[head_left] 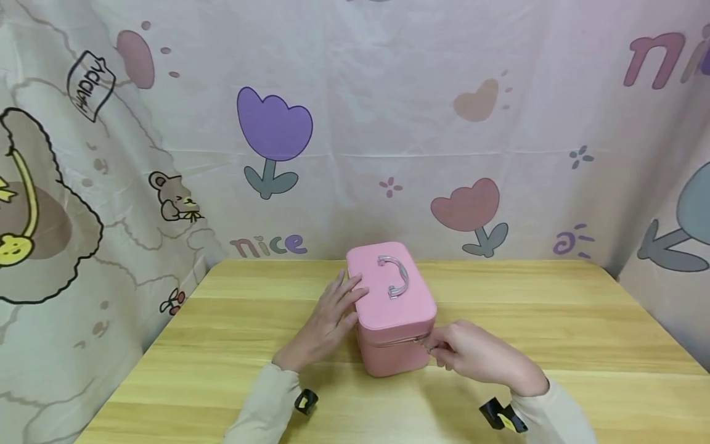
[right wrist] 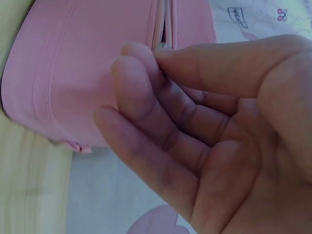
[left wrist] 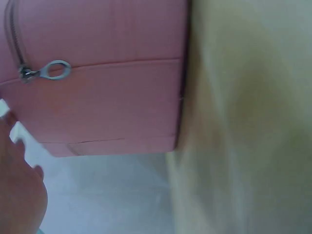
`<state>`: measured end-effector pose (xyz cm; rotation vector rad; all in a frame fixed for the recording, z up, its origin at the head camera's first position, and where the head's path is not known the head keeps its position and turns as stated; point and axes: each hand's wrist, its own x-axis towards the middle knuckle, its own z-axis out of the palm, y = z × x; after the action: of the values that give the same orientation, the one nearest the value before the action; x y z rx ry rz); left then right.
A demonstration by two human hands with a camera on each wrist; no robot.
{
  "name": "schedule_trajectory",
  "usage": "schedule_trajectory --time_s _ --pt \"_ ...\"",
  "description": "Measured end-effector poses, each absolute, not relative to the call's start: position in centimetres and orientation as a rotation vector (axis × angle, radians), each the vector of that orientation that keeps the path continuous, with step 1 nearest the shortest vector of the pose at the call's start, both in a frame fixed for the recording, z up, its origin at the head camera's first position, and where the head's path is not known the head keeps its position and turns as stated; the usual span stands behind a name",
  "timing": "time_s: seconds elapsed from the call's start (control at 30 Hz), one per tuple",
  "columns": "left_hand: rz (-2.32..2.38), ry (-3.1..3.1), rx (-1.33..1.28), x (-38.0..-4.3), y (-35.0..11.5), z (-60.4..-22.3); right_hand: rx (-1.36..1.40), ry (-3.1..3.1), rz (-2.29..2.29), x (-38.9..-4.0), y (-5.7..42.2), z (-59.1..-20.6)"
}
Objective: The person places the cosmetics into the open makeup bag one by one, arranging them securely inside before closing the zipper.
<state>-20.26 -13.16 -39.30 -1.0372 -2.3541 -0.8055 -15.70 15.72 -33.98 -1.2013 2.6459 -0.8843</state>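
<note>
A pink zippered case with a silver handle on its lid stands upright on the wooden table. My left hand lies along its left side, with extended fingers resting on the lid's edge. At the front right corner, my right hand pinches the zipper's pull between thumb and index finger. The pull is mostly hidden by those fingers in the right wrist view, where the zipper shows a narrow gap behind them. Another zipper pull, with an oval ring, hangs on the case's side in the left wrist view.
The wooden tabletop extends to both sides of the case. Behind it hangs a pale cloth printed with flowers, bears and words. Black wrist mounts sit by both cream sleeves.
</note>
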Motion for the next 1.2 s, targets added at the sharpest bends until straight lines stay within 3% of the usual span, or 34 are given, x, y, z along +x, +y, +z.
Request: schedule_trajectory --time_s 0.3,0.53,1.2 --pt "-0.622 -2.227 -1.057 -21.0 -13.5 -38.6 -1.187 2.694 -0.871 -15.9 16.2 -33.6" --pt "-0.807 -2.223 -1.031 -20.8 -13.5 -38.2 -1.179 2.745 -0.862 -16.1 16.8 -33.7" --pt "-0.751 -2.077 -0.957 -19.9 -11.8 -38.2 -1.328 2.676 -0.895 -15.5 16.2 -34.2"
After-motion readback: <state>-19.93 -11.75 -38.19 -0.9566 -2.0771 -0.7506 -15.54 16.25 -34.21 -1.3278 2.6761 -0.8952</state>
